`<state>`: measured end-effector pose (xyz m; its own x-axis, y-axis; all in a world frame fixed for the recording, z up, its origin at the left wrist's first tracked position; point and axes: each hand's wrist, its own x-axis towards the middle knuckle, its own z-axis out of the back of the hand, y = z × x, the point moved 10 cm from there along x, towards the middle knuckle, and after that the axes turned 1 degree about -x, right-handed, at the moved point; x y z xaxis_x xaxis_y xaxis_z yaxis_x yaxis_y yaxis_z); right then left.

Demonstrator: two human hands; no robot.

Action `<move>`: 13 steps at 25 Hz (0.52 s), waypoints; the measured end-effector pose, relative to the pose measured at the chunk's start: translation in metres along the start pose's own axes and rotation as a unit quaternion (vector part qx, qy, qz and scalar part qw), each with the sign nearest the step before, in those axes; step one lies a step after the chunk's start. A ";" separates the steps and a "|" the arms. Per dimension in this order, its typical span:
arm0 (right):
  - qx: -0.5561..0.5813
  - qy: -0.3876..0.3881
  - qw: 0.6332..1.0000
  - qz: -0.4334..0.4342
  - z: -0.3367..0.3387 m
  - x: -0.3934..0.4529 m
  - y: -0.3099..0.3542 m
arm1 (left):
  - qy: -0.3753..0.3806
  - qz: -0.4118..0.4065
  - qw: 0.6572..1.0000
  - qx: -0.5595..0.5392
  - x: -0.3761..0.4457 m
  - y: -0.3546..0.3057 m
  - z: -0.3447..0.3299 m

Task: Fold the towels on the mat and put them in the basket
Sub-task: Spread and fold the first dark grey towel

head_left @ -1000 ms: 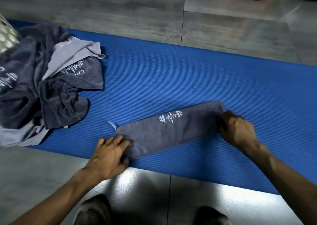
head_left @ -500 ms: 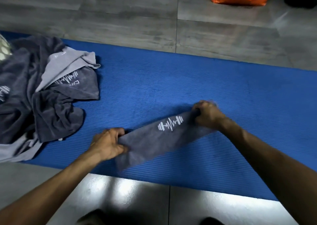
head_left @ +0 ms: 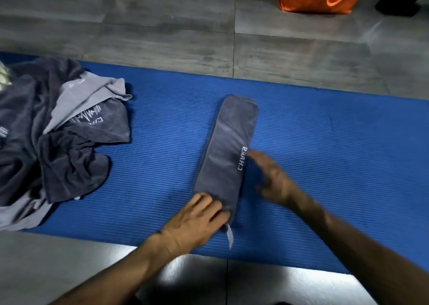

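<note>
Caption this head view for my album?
Left hand pins a folded towel on the mat; right hand hovers beside.

Home floor: grey tiles (head_left: pixel 162 37), exercise mat (head_left: pixel 325 153).

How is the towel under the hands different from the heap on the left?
The folded towel lies flat as one narrow strip; the heap is crumpled and spread wide. The strip is one grey; the heap mixes dark and light grey. Both lie on the mat and bear white print.
</note>
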<state>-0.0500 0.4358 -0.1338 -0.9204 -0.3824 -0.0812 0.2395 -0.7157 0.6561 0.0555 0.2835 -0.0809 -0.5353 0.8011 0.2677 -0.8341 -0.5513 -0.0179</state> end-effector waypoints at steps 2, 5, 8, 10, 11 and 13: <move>-0.122 0.072 0.988 0.065 -0.061 -0.034 0.023 | 0.023 -0.018 0.999 -0.031 -0.007 -0.027 -0.012; -0.250 0.075 0.955 0.139 -0.106 -0.066 0.053 | 0.029 -0.045 0.995 -0.088 -0.017 -0.058 -0.012; -0.258 0.038 0.954 0.146 -0.106 -0.074 0.050 | 0.049 -0.009 0.985 -0.167 -0.029 -0.051 -0.016; -0.223 0.031 0.964 0.141 -0.107 -0.080 0.046 | 0.065 0.076 0.978 -0.185 -0.039 -0.019 -0.030; -0.202 0.036 0.969 0.139 -0.109 -0.083 0.046 | 0.094 0.109 0.976 -0.166 -0.045 -0.004 -0.039; -0.158 0.038 0.979 0.122 -0.107 -0.088 0.044 | 0.170 0.124 0.966 -0.148 -0.054 0.015 -0.057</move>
<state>0.0741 0.3755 -0.1778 -0.8009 -0.5986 -0.0140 0.5444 -0.7378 0.3990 0.0646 0.2447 -0.1503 -0.6943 0.7109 -0.1122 -0.6491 -0.6859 -0.3290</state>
